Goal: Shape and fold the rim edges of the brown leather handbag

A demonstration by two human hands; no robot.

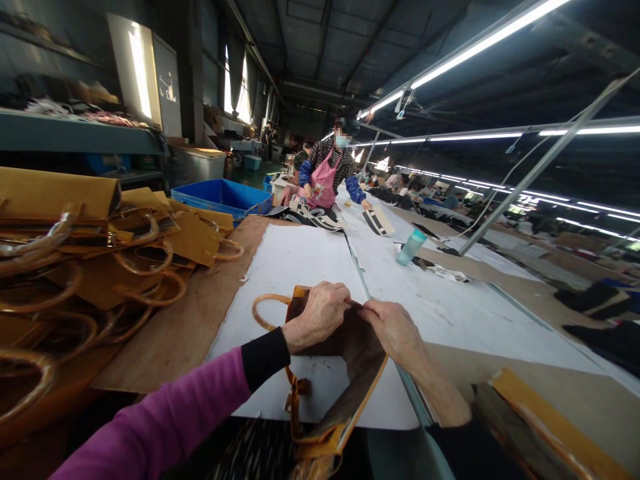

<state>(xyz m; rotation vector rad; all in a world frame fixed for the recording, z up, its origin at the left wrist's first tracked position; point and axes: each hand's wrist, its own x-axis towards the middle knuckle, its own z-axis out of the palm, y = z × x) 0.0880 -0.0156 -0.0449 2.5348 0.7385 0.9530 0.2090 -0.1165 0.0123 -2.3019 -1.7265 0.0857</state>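
Observation:
A mustard-yellow handbag (367, 387) with a dark brown lining lies opened out in front of me, over the near edge of the white-topped table. My left hand (323, 313) is closed on the bag's far edge, fingers curled over the lining. Close beside it, my right hand (395, 327) pinches the same edge between thumb and fingers. One round, amber-coloured handle (270, 310) sticks out at the bag's left. A strap with a metal fitting (295, 400) hangs toward me. My fingers cover the part of the edge they grip.
Many similar yellow bags (135, 247) are heaped at left on a brown board (215, 293). Another yellow piece (555, 420) lies at lower right. A teal bottle (411, 247) stands across the table (280, 260). Beyond, a person in a pink apron (325, 179) handles flat pieces, near a blue bin (225, 197).

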